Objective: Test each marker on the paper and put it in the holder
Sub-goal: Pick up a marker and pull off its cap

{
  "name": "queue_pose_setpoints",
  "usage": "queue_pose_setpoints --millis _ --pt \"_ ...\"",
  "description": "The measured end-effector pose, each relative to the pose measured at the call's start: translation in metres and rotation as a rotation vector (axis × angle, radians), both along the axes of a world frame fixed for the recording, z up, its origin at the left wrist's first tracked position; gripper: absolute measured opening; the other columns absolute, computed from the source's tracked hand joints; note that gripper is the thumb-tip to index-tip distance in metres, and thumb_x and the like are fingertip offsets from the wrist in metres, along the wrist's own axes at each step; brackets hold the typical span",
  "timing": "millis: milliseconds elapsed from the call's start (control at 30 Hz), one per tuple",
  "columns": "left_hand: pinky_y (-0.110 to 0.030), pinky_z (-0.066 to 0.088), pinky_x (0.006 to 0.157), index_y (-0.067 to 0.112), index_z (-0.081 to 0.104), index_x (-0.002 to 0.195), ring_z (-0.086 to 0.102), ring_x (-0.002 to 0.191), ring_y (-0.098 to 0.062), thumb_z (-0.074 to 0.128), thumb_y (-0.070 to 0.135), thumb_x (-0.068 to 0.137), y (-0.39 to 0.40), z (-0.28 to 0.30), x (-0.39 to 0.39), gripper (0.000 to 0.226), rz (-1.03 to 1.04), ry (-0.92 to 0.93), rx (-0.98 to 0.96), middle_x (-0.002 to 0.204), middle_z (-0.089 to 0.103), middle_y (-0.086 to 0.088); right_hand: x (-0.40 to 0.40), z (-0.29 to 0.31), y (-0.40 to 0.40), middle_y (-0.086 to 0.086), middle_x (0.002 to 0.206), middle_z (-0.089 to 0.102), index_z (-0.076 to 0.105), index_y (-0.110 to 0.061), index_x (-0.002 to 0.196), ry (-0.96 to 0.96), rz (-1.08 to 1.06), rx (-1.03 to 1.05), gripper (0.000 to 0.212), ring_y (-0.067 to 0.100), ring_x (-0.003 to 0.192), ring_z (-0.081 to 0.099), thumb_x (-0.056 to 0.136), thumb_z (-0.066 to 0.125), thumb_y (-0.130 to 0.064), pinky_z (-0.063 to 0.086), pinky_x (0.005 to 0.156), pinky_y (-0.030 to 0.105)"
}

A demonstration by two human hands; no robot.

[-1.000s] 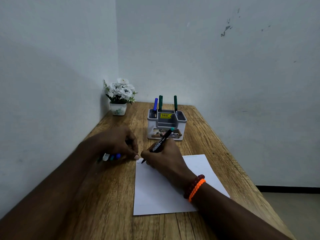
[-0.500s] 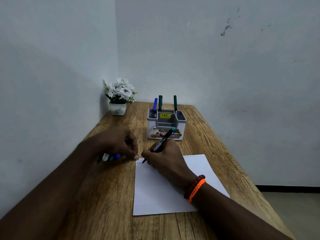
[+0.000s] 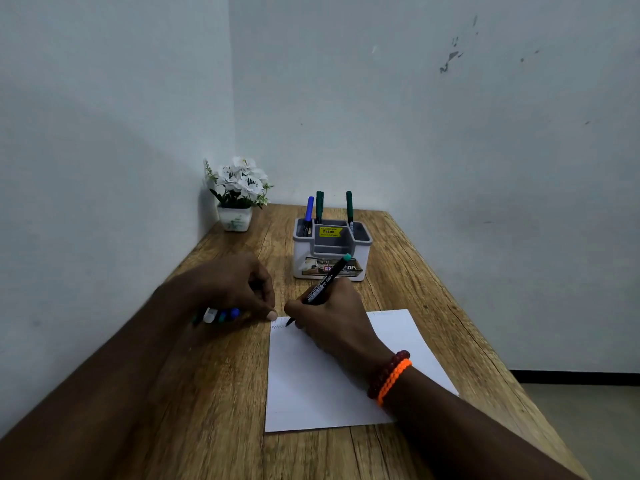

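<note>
My right hand (image 3: 332,320) grips a black marker with a teal end (image 3: 325,280), its tip touching the top left corner of the white paper (image 3: 311,386), where a small zigzag line shows. My left hand (image 3: 232,289) rests on the table beside the paper, closed over several markers (image 3: 221,315) whose white, teal and blue ends stick out; a fingertip presses the paper's corner. The grey and white holder (image 3: 330,252) stands behind the hands, with one blue marker (image 3: 309,211) and green markers (image 3: 349,207) upright in it.
A white pot of white flowers (image 3: 239,195) sits in the far left corner of the wooden table (image 3: 207,393). Walls close off the left and back sides. The table's right edge drops to the floor (image 3: 581,427).
The marker tip in my right hand has shifted slightly right along the paper's top edge, leaving a short zigzag. My left hand has stayed put.
</note>
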State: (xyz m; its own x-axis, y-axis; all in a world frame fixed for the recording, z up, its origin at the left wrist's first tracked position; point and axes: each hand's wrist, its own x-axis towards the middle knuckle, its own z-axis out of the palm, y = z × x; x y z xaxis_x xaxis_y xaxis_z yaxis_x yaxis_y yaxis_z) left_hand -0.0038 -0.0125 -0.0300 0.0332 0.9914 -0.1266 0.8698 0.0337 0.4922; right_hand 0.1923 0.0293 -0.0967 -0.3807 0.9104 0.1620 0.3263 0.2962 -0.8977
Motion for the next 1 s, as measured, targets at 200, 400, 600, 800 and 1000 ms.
queue_pose_setpoints --millis 200,400,600,800,1000 --pt "-0.03 0.06 0.081 0.02 0.079 0.086 0.073 0.084 -0.009 0.088 0.029 0.075 0.0 -0.001 0.0 0.017 -0.003 0.002 0.004 0.084 0.077 0.009 0.0 -0.001 0.001 0.01 0.096 0.075 0.062 -0.012 0.109 -0.002 -0.01 0.016 0.044 0.03 0.084 0.076 0.078 0.085 -0.036 0.065 0.067 0.04" --pt "-0.034 0.06 0.084 0.023 0.079 0.084 0.073 0.083 -0.007 0.089 0.029 0.073 0.001 -0.002 -0.002 0.016 -0.018 -0.009 0.02 0.082 0.077 0.011 0.002 0.001 0.0 0.009 0.089 0.076 0.069 -0.008 0.101 -0.016 -0.02 0.032 0.036 0.026 0.077 0.075 0.081 0.083 -0.034 0.061 0.06 0.032" --pt "-0.029 0.057 0.078 0.03 0.078 0.085 0.071 0.085 -0.008 0.089 0.031 0.074 0.002 -0.002 -0.001 0.016 -0.035 0.017 0.029 0.087 0.076 0.009 0.003 0.003 -0.001 0.01 0.088 0.076 0.067 -0.009 0.1 0.002 -0.028 0.032 0.034 0.024 0.074 0.074 0.081 0.084 -0.032 0.06 0.06 0.033" --pt "-0.036 0.059 0.084 0.033 0.077 0.085 0.07 0.089 -0.01 0.089 0.032 0.074 0.002 -0.003 -0.001 0.016 -0.04 0.03 0.029 0.091 0.075 0.009 0.004 0.003 -0.002 0.008 0.09 0.076 0.067 -0.01 0.104 -0.024 -0.035 0.037 0.04 0.026 0.079 0.076 0.08 0.083 -0.037 0.066 0.065 0.04" --pt "-0.039 0.059 0.089 0.037 0.075 0.084 0.069 0.092 -0.01 0.087 0.031 0.076 0.0 -0.001 0.002 0.016 -0.062 0.055 0.025 0.093 0.075 0.009 0.006 0.009 -0.006 0.01 0.092 0.075 0.066 -0.01 0.103 0.0 -0.032 0.037 0.032 0.026 0.083 0.076 0.085 0.083 -0.029 0.066 0.069 0.04"
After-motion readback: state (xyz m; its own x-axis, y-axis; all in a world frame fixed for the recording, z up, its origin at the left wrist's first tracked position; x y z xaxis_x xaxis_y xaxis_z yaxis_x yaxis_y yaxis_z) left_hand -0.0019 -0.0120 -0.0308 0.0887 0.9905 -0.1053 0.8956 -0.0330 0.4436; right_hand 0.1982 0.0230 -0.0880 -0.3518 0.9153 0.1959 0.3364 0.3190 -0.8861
